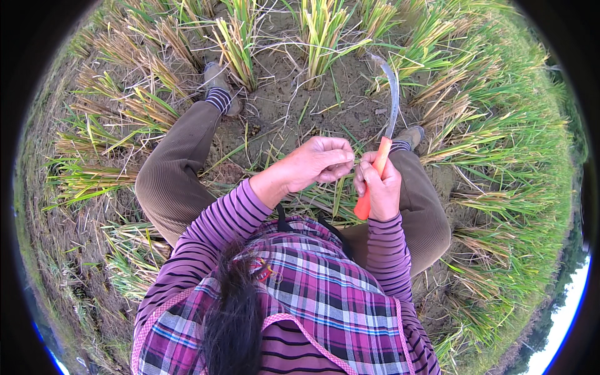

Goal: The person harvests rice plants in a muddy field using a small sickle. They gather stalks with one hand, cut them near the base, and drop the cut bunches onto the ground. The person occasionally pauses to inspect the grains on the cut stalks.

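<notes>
In my right hand (380, 187) is a sickle, gripped by its orange handle (383, 157); its curved metal blade (393, 89) points away from me over the soil. My left hand (323, 159) is raised close beside it, fingers curled and thumb near the index finger. Whether something thin is pinched between those fingertips cannot be made out. Beneath both hands, between my bent knees, lie loose cut green stalks (318, 199), partly hidden by my hands and the plaid apron.
Cut stubble clumps (323, 42) stand in the muddy soil (276, 105) ahead and to the left (93, 178). Dense green grassy stalks (515, 140) grow on the right. My left shoe (218, 79) and right shoe (412, 136) rest among the clumps.
</notes>
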Available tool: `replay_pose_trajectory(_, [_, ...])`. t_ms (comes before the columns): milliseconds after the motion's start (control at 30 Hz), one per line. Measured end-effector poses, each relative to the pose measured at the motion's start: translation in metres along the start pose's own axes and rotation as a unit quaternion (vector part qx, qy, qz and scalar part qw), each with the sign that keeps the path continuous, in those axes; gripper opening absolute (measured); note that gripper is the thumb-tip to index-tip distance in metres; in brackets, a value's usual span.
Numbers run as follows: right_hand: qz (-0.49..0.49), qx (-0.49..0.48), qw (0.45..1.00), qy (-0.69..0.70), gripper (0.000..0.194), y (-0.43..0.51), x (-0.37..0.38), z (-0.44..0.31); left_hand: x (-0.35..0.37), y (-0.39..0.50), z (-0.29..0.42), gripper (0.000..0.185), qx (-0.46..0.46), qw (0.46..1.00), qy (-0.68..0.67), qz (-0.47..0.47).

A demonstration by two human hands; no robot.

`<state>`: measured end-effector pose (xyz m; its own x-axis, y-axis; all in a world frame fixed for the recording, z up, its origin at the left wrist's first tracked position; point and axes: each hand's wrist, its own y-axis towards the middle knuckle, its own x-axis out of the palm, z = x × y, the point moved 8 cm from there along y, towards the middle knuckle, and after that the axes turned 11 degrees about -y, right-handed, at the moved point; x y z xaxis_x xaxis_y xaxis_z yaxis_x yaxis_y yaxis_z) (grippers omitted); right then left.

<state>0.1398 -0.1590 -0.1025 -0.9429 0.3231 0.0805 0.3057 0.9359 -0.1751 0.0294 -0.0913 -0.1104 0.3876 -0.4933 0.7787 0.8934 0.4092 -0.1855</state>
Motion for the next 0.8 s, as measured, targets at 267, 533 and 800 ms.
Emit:
replay_pose_trajectory(267, [0.016,-0.004,1.0,-0.014,0.007,0.0,-0.001,-0.002,-0.005,0.0,0.007,0.009,0.024,0.998,-0.062,-0.004])
replay_pose_trajectory(533, [0.013,-0.008,0.999,-0.034,0.006,0.0,0.002,-0.003,-0.01,0.001,0.01,0.015,0.049,0.995,-0.082,0.027])
replay_pose_trajectory(800, [0.008,-0.013,0.999,-0.048,0.006,0.001,0.004,0.0,-0.012,0.005,0.013,0.034,0.074,0.975,-0.203,-0.046])
